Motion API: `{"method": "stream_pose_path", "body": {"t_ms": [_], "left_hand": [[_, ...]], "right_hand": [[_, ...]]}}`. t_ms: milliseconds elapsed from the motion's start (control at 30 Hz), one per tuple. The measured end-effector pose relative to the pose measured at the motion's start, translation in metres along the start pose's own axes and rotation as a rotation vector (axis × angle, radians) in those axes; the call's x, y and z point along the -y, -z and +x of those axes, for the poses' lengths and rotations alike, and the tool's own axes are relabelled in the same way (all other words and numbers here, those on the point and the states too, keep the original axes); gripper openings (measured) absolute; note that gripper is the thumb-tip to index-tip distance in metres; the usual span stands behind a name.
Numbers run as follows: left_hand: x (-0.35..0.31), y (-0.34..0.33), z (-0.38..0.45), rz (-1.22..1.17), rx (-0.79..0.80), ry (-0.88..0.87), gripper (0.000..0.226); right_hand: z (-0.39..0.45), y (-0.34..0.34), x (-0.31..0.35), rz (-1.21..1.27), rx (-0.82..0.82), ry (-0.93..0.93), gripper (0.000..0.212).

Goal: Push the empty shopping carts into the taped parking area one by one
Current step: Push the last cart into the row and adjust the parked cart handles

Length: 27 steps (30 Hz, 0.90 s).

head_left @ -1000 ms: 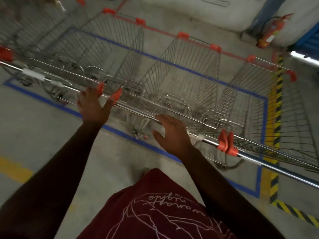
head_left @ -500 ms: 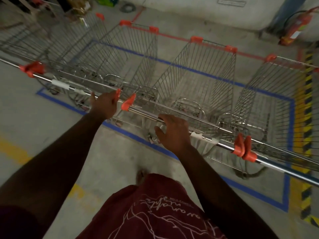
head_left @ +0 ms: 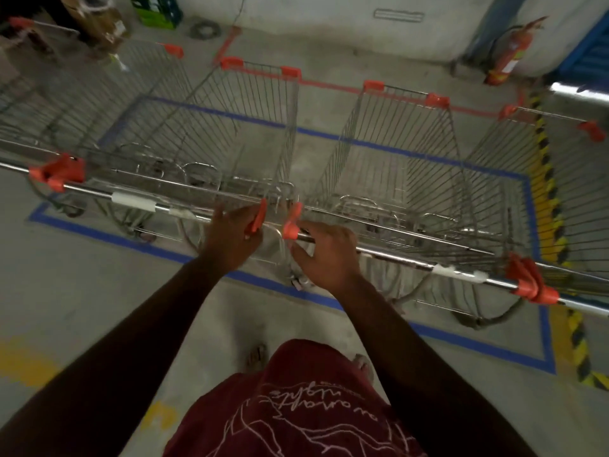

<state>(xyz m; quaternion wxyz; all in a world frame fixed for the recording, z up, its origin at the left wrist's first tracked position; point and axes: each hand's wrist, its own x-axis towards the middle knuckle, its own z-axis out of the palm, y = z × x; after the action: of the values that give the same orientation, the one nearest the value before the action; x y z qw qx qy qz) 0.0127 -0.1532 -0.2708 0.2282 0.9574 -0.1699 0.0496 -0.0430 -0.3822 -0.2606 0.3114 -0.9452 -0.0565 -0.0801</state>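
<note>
Gripping adjacent cart handles [head_left: 395, 255], left hand [head_left: 230, 239], right hand [head_left: 326, 255], fingers [head_left: 306, 230] curled over

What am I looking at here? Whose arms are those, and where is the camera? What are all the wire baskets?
The camera sits on a person's head and looks down, so you see their own two arms and red shirt. There is no robot here. The wire baskets are empty shopping carts standing side by side on a concrete floor, inside a box marked with blue tape. The left hand rests on the shiny handle bar of one cart beside an orange end cap, and the right hand curls over the next cart's bar. A red fire extinguisher leans by the far wall.
</note>
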Motion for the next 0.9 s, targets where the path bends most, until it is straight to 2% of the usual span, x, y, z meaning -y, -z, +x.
{"method": "stream_pose_path", "body": {"t_ms": [133, 233, 400, 667, 900], "left_hand": [[0.006, 0.009, 0.0, -0.067, -0.008, -0.092, 0.063], [0.01, 0.013, 0.002, -0.166, 0.037, -0.047, 0.069], [0.013, 0.008, 0.01, -0.135, 0.074, -0.063, 0.068], [0.016, 0.015, 0.003, -0.121, 0.007, -0.175, 0.064], [0.014, 0.006, 0.007, -0.156, 0.014, -0.149, 0.07]], "right_hand": [[0.014, -0.031, 0.03, -0.035, -0.15, -0.192, 0.047], [0.009, -0.038, 0.03, -0.114, -0.245, -0.195, 0.05], [0.004, -0.038, 0.029, -0.081, -0.266, -0.212, 0.052], [0.004, -0.042, 0.022, -0.089, -0.283, -0.204, 0.049], [0.003, -0.039, 0.019, -0.066, -0.261, -0.205, 0.049]]}}
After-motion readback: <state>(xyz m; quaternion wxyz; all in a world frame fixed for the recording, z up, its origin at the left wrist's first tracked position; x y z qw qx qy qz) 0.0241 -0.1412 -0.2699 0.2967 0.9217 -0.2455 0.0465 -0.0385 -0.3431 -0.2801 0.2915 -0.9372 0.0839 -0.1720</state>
